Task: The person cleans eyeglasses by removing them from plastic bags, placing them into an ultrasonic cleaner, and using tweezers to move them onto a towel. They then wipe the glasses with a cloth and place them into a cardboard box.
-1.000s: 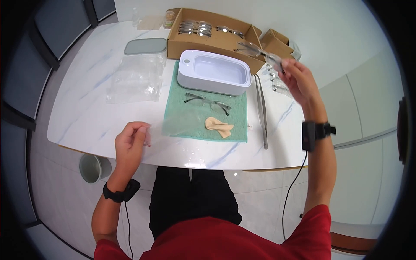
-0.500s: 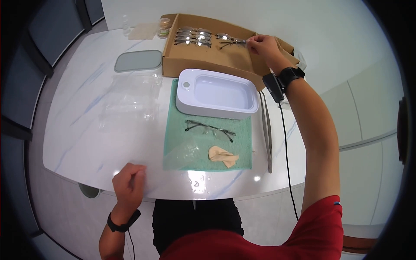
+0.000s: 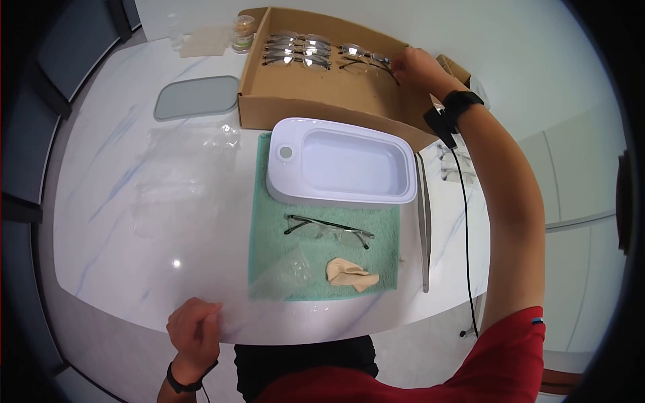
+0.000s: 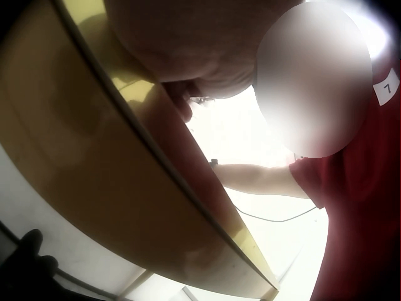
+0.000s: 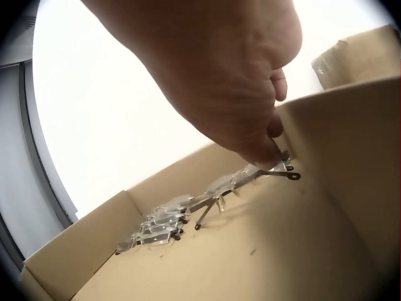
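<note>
"Where do we have the eyeglasses [image 3: 366, 66]?"

"Inside the cardboard box [image 3: 322, 94], near its right side, just below another folded pair [image 3: 363, 52]. Our right hand [image 3: 420, 69] is at one end of the frame, and the right wrist view shows fingertips pinching it by the corner of the lens. We can't tell how hard."

"And our left hand [image 3: 193, 330]?"

"Fingers loosely curled at the table's [image 3: 107, 269] near edge, with nothing visible in them."

"How will the pair handle, do we think?"

"Light, surely, and stiff along the dark temples, but fragile at the hinges and the thin bridge. The clear lenses look smooth, so they could slip and would smudge under our skin."

"So where should we take hold?"

"By the frame's end piece, beside the hinge, or by the bridge, with a soft pinch. We'd keep off the lenses and never twist one temple alone; the joint could bend."
</note>
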The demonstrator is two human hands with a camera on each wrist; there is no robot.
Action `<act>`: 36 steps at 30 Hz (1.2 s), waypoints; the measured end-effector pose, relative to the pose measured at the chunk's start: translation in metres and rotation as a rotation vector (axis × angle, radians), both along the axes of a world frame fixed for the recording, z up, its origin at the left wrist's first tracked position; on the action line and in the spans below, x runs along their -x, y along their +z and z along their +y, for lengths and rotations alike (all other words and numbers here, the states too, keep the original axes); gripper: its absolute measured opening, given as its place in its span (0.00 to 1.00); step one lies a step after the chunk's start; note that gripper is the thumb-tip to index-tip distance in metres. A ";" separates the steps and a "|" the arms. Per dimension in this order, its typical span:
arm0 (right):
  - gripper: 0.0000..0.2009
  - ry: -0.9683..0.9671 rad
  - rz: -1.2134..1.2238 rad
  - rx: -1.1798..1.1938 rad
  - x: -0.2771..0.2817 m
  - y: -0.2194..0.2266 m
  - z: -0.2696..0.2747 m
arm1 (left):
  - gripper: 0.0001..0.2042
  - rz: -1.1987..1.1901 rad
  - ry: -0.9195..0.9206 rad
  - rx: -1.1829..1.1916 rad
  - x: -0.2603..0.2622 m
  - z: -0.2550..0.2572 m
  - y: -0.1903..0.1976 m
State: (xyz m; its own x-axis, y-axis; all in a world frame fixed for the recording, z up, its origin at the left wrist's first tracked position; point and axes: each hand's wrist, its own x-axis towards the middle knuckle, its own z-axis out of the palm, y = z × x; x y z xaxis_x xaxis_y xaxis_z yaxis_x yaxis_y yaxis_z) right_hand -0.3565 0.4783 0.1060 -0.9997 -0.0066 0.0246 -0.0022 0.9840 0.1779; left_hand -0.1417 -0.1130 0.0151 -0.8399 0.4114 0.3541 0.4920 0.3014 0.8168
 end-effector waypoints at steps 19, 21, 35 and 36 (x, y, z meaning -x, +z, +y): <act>0.06 -0.203 0.055 -0.217 0.023 -0.014 -0.006 | 0.03 0.044 0.010 -0.019 0.000 0.001 -0.005; 0.06 -0.224 0.061 -0.252 0.025 -0.018 -0.006 | 0.04 0.049 0.018 -0.018 0.000 0.002 -0.006; 0.08 0.284 0.576 0.249 -0.067 0.081 -0.093 | 0.04 0.086 0.053 0.013 0.001 0.002 -0.004; 0.08 0.285 0.580 0.184 -0.084 0.085 -0.109 | 0.04 0.094 0.046 0.005 0.000 0.003 -0.004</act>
